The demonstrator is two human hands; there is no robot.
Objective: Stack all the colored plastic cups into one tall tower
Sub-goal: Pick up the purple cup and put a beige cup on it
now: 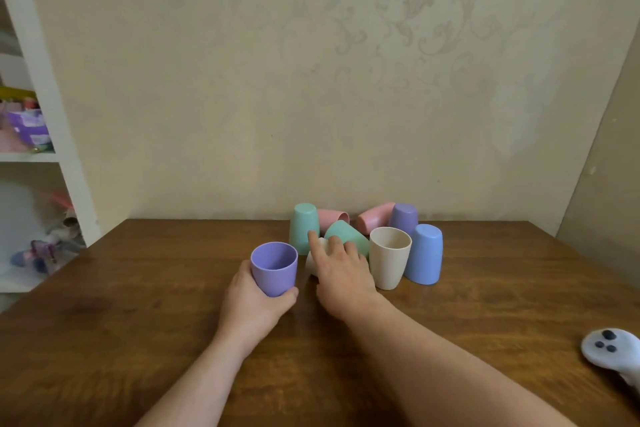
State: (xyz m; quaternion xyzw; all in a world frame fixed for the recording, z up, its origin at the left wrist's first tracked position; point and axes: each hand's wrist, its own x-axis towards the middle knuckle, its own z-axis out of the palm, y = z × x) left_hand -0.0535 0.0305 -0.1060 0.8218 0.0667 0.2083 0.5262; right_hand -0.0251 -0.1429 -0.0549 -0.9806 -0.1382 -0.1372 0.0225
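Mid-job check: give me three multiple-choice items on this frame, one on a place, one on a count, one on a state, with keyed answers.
1. Where is the upright purple cup?
A. In the left hand
B. On the shelf
C. Behind the blue cup

2. How many pink cups show?
A. None
B. Two
C. Five

3. How does the blue cup stand?
A. Mouth up
B. On its side
C. Mouth down

Answers:
1 A, the left hand wraps its base.
2 B, one pink cup and another pink cup lie by the wall.
3 C, its closed base faces up.
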